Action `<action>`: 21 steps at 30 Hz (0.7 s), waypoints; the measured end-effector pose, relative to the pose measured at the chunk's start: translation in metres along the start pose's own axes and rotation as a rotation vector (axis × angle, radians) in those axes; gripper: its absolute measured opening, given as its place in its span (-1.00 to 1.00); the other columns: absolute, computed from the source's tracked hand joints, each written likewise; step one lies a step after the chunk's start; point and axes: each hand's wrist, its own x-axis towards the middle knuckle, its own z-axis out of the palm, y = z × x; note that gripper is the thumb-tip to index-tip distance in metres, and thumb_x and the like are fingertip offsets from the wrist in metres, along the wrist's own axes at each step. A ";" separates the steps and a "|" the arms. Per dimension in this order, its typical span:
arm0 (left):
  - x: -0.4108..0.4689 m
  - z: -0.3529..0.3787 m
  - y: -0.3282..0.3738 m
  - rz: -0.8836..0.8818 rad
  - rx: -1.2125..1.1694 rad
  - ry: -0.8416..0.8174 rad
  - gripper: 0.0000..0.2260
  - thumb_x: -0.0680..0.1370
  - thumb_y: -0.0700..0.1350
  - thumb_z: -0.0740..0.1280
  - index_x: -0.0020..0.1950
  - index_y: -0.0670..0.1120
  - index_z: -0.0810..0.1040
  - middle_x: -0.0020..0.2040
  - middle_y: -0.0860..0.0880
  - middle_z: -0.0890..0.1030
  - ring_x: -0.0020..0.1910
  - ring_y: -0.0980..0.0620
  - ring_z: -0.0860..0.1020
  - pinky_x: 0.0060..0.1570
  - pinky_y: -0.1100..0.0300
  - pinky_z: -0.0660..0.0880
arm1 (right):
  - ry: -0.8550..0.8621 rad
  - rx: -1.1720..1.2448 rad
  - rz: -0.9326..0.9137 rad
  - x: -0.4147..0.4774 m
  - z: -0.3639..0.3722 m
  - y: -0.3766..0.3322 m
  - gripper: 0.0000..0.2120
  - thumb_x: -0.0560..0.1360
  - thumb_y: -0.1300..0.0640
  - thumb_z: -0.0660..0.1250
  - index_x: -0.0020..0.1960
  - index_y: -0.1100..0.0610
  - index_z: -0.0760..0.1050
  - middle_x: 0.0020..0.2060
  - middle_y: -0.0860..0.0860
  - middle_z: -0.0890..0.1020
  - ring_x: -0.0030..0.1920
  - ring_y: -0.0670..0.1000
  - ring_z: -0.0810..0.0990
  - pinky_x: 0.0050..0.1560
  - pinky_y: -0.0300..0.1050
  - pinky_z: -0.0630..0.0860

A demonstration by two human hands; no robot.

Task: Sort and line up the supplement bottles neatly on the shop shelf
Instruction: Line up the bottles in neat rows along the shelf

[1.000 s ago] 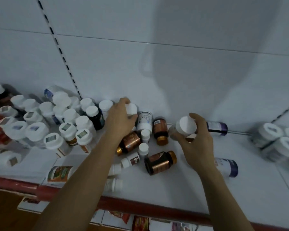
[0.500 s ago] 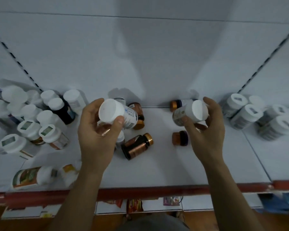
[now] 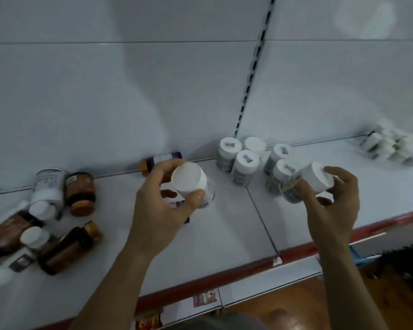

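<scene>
My left hand (image 3: 162,206) grips a white-capped supplement bottle (image 3: 188,179) above the middle of the white shelf (image 3: 224,229), its cap facing me. My right hand (image 3: 332,206) holds a second white-capped bottle (image 3: 315,178), tilted, right beside a group of several upright white-capped bottles (image 3: 246,163) that stand near the back wall. A purple-labelled bottle with an orange cap (image 3: 160,160) lies against the back wall behind my left hand.
A jumble of lying brown and white bottles (image 3: 57,210) fills the shelf's left end. More white bottles (image 3: 391,146) stand blurred at the far right. The shelf's red front edge (image 3: 248,265) runs below my arms. A slotted upright (image 3: 253,67) divides the back panels.
The view has swung to the right along the shelf. Both hands have carried their bottles rightward; my right hand now holds its bottle next to the upright group.
</scene>
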 end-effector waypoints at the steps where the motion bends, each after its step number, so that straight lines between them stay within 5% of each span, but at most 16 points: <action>1: 0.002 0.018 0.001 0.002 0.040 -0.047 -0.52 0.39 0.17 0.50 0.27 0.17 0.50 0.17 0.26 0.57 0.17 0.13 0.57 -0.02 0.16 0.61 | 0.011 -0.009 0.005 0.006 -0.008 0.008 -0.54 0.47 0.16 0.53 0.27 0.05 0.39 0.17 -0.01 0.53 0.13 0.05 0.58 -0.08 0.05 0.65; 5: 0.011 0.079 -0.005 0.033 0.095 -0.126 -0.50 0.43 -0.02 0.58 0.32 0.10 0.51 0.24 0.19 0.53 0.20 0.14 0.53 0.03 0.10 0.61 | 0.043 -0.014 0.019 0.032 -0.029 0.033 -0.53 0.46 0.22 0.52 0.25 0.00 0.38 0.10 -0.19 0.50 0.13 -0.01 0.55 -0.04 0.12 0.65; 8: 0.014 0.112 -0.011 0.045 0.129 -0.130 -0.50 0.43 -0.09 0.58 0.32 0.04 0.51 0.24 0.10 0.50 0.19 0.15 0.52 0.03 0.16 0.61 | -0.104 -0.126 -0.001 0.054 -0.034 0.048 -0.49 0.42 0.17 0.57 0.24 -0.03 0.40 0.10 -0.29 0.49 0.09 -0.08 0.54 -0.06 0.07 0.65; 16: 0.017 0.147 -0.027 0.059 0.187 -0.064 -0.54 0.46 -0.16 0.56 0.26 0.00 0.42 0.25 0.00 0.46 0.23 0.04 0.52 -0.03 0.24 0.65 | -0.324 -0.244 -0.015 0.074 -0.023 0.073 -0.50 0.45 0.18 0.55 0.29 -0.05 0.43 0.29 -0.04 0.53 0.19 -0.02 0.54 0.11 0.00 0.65; 19: 0.017 0.136 -0.025 0.059 0.238 -0.132 -0.46 0.51 -0.08 0.51 0.39 0.10 0.33 0.30 0.09 0.42 0.24 0.16 0.51 0.08 0.16 0.61 | -0.306 -0.369 -0.134 0.072 -0.022 0.066 -0.51 0.45 0.25 0.52 0.31 -0.01 0.48 0.37 0.01 0.48 0.33 0.06 0.47 0.28 0.15 0.55; 21: 0.018 0.113 -0.021 0.071 0.342 -0.098 -0.47 0.53 -0.07 0.47 0.42 0.13 0.32 0.28 0.15 0.41 0.20 0.24 0.49 0.08 0.16 0.58 | -0.262 -0.402 -0.246 0.069 -0.016 0.050 -0.59 0.45 0.30 0.50 0.26 0.09 0.55 0.37 0.09 0.50 0.37 0.14 0.43 0.31 0.08 0.48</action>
